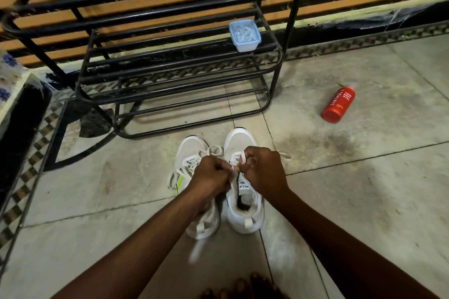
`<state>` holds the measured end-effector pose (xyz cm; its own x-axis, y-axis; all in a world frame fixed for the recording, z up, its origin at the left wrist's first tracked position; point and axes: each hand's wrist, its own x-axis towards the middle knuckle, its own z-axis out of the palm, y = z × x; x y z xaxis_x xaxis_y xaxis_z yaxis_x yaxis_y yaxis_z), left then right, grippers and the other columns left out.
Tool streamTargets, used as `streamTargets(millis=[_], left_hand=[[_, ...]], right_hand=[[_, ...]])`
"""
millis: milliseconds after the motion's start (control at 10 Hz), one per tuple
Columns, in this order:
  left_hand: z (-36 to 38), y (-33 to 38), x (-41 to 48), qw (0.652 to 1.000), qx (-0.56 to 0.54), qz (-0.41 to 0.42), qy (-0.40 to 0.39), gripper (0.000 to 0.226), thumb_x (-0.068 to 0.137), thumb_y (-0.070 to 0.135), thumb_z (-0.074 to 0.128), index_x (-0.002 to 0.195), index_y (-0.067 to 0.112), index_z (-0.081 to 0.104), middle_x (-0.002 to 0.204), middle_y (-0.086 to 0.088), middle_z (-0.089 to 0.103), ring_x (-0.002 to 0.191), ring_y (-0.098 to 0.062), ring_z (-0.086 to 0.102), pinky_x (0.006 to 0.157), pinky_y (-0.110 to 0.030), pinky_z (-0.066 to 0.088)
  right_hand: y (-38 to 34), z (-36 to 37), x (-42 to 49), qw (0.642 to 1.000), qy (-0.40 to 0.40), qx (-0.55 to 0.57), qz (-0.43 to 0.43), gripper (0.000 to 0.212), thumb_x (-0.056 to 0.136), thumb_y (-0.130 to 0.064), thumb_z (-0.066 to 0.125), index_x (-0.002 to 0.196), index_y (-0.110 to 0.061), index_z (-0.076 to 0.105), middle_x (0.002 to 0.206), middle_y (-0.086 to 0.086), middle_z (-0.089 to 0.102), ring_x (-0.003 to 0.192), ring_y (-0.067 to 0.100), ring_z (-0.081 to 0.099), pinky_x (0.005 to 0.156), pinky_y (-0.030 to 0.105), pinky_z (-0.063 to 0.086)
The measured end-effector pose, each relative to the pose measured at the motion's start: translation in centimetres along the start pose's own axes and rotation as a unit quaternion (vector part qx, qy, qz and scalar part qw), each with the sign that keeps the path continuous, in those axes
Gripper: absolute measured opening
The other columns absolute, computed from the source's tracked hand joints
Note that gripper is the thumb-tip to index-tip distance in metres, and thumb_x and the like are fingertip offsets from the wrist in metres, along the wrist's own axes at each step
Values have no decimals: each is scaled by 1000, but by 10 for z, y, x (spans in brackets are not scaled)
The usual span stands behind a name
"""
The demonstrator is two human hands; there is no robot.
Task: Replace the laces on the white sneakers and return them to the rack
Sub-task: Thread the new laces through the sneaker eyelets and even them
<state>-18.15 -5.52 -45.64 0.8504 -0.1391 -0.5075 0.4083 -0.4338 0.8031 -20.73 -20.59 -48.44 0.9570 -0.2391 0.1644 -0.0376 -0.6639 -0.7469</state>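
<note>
My left hand [211, 173] and right hand [264, 172] meet over the right sneaker [240, 141]. Both are curled and pinch its white lace [234, 165] just above the tongue. The left sneaker [190, 150] stands close beside it, its own lacing hanging loose over the toe and down the outer side. My left wrist covers its opening.

Both shoes stand on the floor [364, 189] with their toes toward the black metal rack [179, 75], just short of its lowest rail. At the right end of one rack shelf sits a pale blue plastic tub [245, 35] holding something white that I cannot make out. A red bottle [339, 104] lies on its side well off to the right. My toes [243, 286] show at the bottom edge.

The floor is pale grey stone tile with dark joints and a darker stain right of the shoes. A checkered border [36, 153] runs along the left side and the wall. Behind the rack are orange and dark horizontal slats, in dim light.
</note>
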Motion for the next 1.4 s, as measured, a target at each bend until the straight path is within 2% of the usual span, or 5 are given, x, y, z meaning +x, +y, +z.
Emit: streamTargets(millis=[700,1000,1200,1300,1400], left_hand=[[-16,24,7,867,394,293,86,9,92,4,57,92,12,53,88,-11,63,80,-30,62,68,-39,53],[-37,43,12,964,-238,119,-10,32,95,-14,28,86,13,44,63,-4,51,54,-21,47,49,-28,42],[-58,17,37,690,561,447,-96,10,95,28,64,101,21,67,105,0,53,97,-20,46,76,-38,47],[-49,21,33,753,445,484,-6,12,92,30,63,85,27,72,107,4,58,99,-23,48,82,-37,42],[-48,40,22,955,-56,290,-3,35,105,19,51,74,27,64,87,1,69,85,-23,67,81,-36,52]], right_hand=[[35,1,-51,999,-11,29,-36,55,66,-19,76,120,-16,65,114,-6,59,107,13,58,92,19,45],[32,4,-56,998,4,13,-58,42,76,-23,68,116,-12,66,118,2,61,109,17,58,99,9,34],[36,4,-55,997,0,-20,-80,38,79,-25,60,115,-14,65,113,0,59,103,19,57,90,15,39],[39,3,-56,995,7,-24,-92,37,81,-24,59,116,-14,64,111,1,58,101,20,57,85,27,47],[44,2,-58,995,8,-30,-95,39,84,-23,59,122,-15,64,113,1,58,103,21,57,87,34,49]])
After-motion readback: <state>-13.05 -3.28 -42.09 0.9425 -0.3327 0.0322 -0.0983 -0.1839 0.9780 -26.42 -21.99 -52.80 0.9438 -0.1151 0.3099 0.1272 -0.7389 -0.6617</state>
